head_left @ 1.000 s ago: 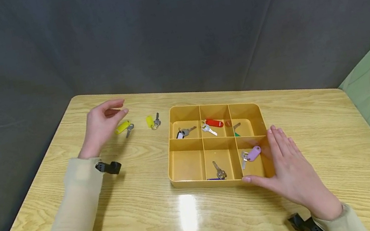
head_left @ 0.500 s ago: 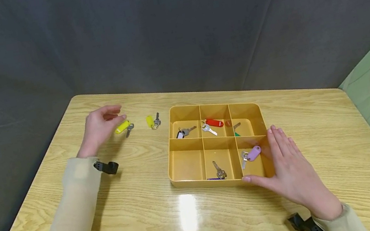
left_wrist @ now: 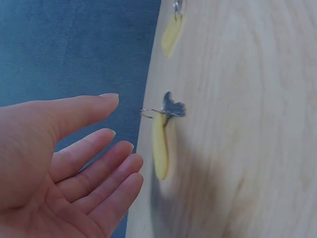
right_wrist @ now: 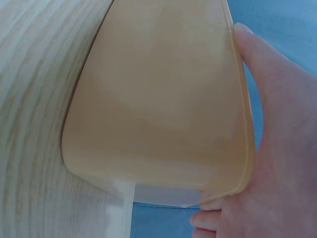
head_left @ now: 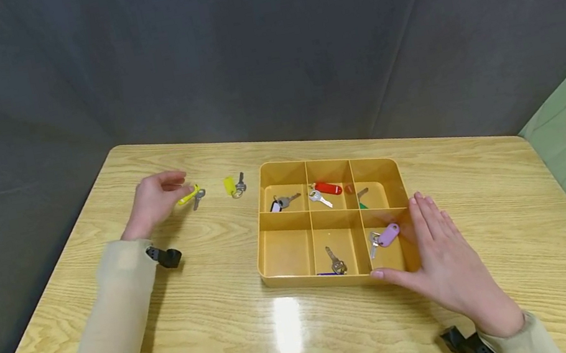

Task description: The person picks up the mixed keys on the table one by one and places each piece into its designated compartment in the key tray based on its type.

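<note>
My left hand (head_left: 156, 200) hovers at a key with a yellow tag (head_left: 187, 195) on the table's left side. In the left wrist view its thumb and fingers are apart, and the yellow tag (left_wrist: 160, 148) lies just beyond the fingertips. A second key with a yellow tag (head_left: 230, 186) lies to its right. My right hand (head_left: 448, 261) rests against the right side of an orange box with compartments (head_left: 293, 281). Its fingers lie straight along the rim, the thumb at the near edge. The right wrist view shows the box's outer wall (right_wrist: 158, 99) close up.
Inside the box lie a key with a red tag (head_left: 327, 187), one with a lilac tag (head_left: 389, 235), and several other keys. The front left compartment (head_left: 287, 251) holds nothing visible. A dark curtain (head_left: 238, 52) hangs behind the wooden table (head_left: 221, 339).
My left hand has come down to the nearer yellow tag, its thumb now overlapping the tag in the head view. The right hand and the box have stayed put.
</note>
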Demonstrator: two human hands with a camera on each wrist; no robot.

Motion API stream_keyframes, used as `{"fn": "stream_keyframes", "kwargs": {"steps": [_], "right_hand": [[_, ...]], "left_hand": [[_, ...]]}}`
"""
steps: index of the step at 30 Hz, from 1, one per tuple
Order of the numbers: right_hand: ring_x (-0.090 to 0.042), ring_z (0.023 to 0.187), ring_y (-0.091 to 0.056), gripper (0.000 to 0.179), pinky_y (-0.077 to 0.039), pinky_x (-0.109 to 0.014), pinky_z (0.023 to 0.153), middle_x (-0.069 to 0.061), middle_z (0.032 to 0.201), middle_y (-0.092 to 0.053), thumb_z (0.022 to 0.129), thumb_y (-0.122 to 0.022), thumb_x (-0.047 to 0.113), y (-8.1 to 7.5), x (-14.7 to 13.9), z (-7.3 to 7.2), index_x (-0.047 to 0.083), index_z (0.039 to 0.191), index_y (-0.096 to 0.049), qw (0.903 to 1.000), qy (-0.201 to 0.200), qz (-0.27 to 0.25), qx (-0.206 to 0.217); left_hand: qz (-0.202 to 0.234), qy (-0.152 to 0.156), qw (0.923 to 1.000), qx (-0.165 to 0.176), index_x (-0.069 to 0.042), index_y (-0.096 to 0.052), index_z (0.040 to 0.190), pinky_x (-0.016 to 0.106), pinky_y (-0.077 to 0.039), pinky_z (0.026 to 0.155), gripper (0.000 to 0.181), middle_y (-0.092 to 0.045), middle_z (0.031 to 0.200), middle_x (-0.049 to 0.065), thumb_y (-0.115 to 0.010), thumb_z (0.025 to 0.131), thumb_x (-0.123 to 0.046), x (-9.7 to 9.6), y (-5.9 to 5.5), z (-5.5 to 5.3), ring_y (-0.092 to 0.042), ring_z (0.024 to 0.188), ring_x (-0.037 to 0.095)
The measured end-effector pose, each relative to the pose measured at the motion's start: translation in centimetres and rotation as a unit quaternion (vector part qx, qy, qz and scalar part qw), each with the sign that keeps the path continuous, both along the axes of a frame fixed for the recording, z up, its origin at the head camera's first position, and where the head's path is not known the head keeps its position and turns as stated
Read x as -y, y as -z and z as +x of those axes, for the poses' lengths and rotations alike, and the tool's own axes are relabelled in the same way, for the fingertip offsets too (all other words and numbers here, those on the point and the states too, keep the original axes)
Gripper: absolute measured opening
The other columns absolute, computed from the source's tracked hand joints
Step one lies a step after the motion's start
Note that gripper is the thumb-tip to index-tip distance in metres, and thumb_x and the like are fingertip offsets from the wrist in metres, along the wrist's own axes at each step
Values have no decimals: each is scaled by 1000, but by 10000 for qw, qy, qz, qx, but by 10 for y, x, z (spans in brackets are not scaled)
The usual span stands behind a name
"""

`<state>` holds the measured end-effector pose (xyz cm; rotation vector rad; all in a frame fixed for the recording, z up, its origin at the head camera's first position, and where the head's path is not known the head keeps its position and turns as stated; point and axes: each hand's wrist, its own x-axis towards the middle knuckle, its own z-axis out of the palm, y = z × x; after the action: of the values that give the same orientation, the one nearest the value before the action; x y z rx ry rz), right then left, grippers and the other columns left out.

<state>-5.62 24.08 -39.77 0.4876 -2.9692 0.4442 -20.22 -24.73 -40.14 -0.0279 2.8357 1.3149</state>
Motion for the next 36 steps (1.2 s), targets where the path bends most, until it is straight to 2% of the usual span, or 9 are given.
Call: {"fn": "stream_keyframes", "kwargs": {"steps": [8,13,21,31,36], "right_hand": [[-45,150,-13,133,-8,-54,122,-32,163,-13,76,-74,73,1,-3,4,-10,158,-10,9999,5,-80,-89],[-45,151,-13,133,-9,-54,122,-31,163,-12,76,-74,73,1,-3,3,-9,159,-10,9999,-2,-92,-104],[-45,151,-13,134,-8,-54,122,-32,163,-12,76,-75,73,1,-2,2,-9,159,-10,9999,-13,-98,-79],[-46,150,-14,132,-7,-52,123,-32,163,-12,77,-75,72,1,0,0,-10,159,-11,9999,-48,-113,-108],[-46,150,-14,132,-7,-52,123,-32,163,-13,77,-75,72,1,0,-1,-10,159,-10,9998,-75,-100,-122]], "left_hand": [[-30,153,9998,140,2,-63,135,46,-52,92,43,-65,130,21,-72,97,-17,-4,11,-6,-62,115,35],[-51,169,9997,154,4,-63,134,46,-52,93,39,-65,129,21,-69,97,-9,-5,10,-8,-62,113,35],[-134,129,9993,328,4,-63,133,45,-51,96,41,-65,129,21,-72,95,-8,-6,13,-10,-60,112,34],[-330,-71,9980,526,4,-65,131,38,-50,88,40,-65,121,20,-73,92,-2,-10,13,-10,-58,105,30],[-396,23,9967,710,3,-66,131,38,-49,88,37,-65,119,19,-69,94,-3,-11,11,-9,-58,103,29]]}}
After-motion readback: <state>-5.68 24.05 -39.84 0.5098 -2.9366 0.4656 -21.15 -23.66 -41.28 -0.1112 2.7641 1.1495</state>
